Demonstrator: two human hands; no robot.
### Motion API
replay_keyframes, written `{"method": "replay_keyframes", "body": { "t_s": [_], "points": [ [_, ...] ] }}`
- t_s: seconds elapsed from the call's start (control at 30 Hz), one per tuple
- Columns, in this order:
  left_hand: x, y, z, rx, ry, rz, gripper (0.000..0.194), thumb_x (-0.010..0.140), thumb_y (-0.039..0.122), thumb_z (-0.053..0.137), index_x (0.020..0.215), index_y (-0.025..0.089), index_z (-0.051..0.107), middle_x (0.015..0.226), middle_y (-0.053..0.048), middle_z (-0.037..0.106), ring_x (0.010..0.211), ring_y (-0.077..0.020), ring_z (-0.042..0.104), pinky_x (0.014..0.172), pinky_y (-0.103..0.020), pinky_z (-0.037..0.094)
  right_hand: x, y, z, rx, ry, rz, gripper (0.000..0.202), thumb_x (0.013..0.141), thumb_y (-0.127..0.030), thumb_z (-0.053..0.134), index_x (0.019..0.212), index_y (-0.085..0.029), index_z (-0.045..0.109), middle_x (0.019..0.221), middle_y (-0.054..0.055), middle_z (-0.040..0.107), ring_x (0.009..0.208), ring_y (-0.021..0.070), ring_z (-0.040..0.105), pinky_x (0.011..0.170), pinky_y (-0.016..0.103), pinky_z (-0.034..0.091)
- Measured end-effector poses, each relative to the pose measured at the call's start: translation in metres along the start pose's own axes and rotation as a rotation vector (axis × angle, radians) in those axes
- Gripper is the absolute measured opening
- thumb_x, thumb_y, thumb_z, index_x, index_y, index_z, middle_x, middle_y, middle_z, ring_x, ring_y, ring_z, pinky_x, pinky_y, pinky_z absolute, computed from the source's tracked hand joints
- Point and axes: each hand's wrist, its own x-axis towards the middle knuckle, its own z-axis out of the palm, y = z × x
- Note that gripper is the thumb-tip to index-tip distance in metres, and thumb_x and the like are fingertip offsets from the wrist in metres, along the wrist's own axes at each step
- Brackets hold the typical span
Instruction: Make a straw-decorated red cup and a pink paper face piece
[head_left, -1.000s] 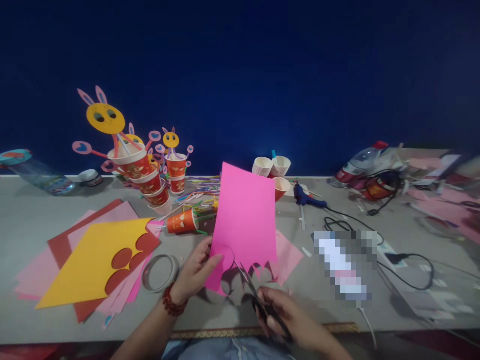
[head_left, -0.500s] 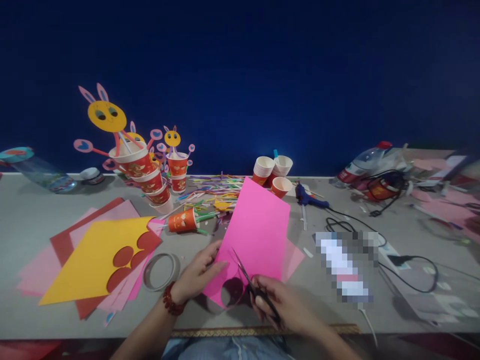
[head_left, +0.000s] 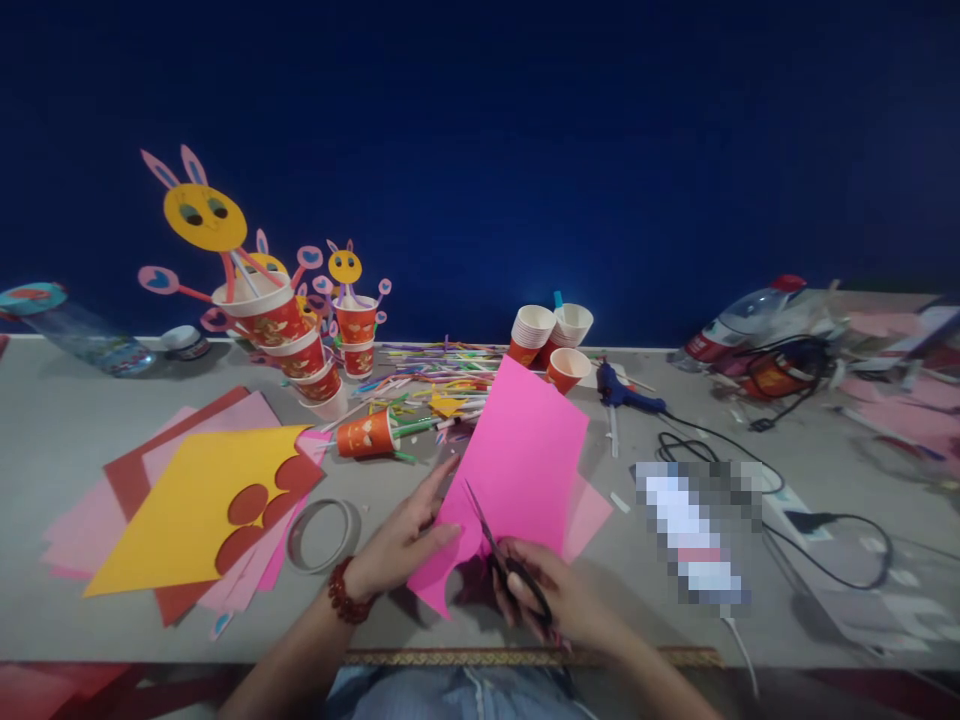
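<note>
A person at a grey table point(head_left: 300, 625) holds a pink sheet point(head_left: 529, 455) tilted in front of them, between the hands. The left hand point(head_left: 405, 540) is clamped on its lower left edge, thumb on the face (the other fingers partly hidden). The right hand point(head_left: 551, 590) is closed around the handles of black scissors point(head_left: 525, 590), blades against the sheet's lower part, beside a round bite in the bottom edge. Whether the blades are parted, I cannot tell. The table's near edge, with a gold trim point(head_left: 465, 658), runs just below both hands. On the left, a tape roll point(head_left: 294, 560) leaves a narrow bare strip beside the wrist; bare table lies right of the right hand. Beyond the sheet stand paper cups point(head_left: 534, 325).
</note>
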Motion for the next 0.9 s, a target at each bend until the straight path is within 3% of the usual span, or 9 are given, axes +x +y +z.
{"method": "replay_keyframes", "body": {
  "t_s": [0.07,0.17,0.33,0.43,0.53,0.9],
  "points": [
    [0.0,0.002,0.0,0.021,-0.003,-0.035,0.083,0.097,0.041,0.058,0.162,0.023,0.008,0.146,-0.016,0.055,0.111,-0.0267,0.066,0.104,-0.042,0.048,0.001,0.001,-0.003,-0.016,-0.015,-0.01,0.063,0.073,-0.081,0.065,0.082,-0.021,0.046,0.06,-0.006,0.058,0.036,0.0038,0.036,0.035,0.018,0.023],
    [0.0,0.004,0.001,0.044,0.001,-0.095,0.09,0.096,0.047,0.058,0.162,0.021,0.002,0.117,-0.013,0.07,0.08,-0.0212,0.068,0.084,-0.037,0.054,0.004,0.005,-0.007,-0.041,-0.031,-0.031,0.06,0.076,-0.078,0.065,0.078,-0.022,0.044,0.057,-0.006,0.057,0.037,0.0045,0.036,0.036,0.018,0.024],
    [0.001,0.006,0.003,0.013,0.003,-0.118,0.087,0.095,0.051,0.059,0.161,0.019,0.012,0.089,-0.006,0.068,0.063,-0.0162,0.058,0.065,-0.029,0.05,0.007,0.012,-0.013,-0.083,-0.041,-0.063,0.06,0.077,-0.078,0.064,0.077,-0.022,0.043,0.056,-0.006,0.058,0.038,0.0054,0.037,0.038,0.018,0.025],
    [0.001,0.007,0.004,-0.038,-0.002,-0.12,0.091,0.095,0.047,0.059,0.16,0.017,0.003,0.075,0.0,0.062,0.059,-0.0141,0.053,0.058,-0.024,0.043,0.009,0.015,-0.016,-0.104,-0.041,-0.07,0.065,0.072,-0.084,0.062,0.076,-0.022,0.042,0.056,-0.006,0.057,0.039,0.0059,0.037,0.038,0.019,0.026],
    [0.001,0.008,0.005,-0.078,-0.003,-0.133,0.096,0.095,0.044,0.06,0.16,0.018,-0.006,0.075,0.002,0.061,0.059,-0.0126,0.051,0.058,-0.022,0.04,0.01,0.015,-0.017,-0.125,-0.048,-0.084,0.067,0.07,-0.087,0.06,0.075,-0.022,0.043,0.055,-0.006,0.055,0.041,0.0063,0.037,0.039,0.019,0.025],
    [0.001,0.009,0.004,-0.143,-0.006,-0.15,0.093,0.094,0.042,0.062,0.16,0.025,-0.001,0.082,-0.001,0.064,0.061,-0.0142,0.055,0.057,-0.023,0.042,0.011,0.014,-0.02,-0.144,-0.078,-0.126,0.067,0.072,-0.087,0.059,0.073,-0.021,0.044,0.053,-0.005,0.054,0.045,0.0079,0.041,0.045,0.02,0.027]
  ]
}}
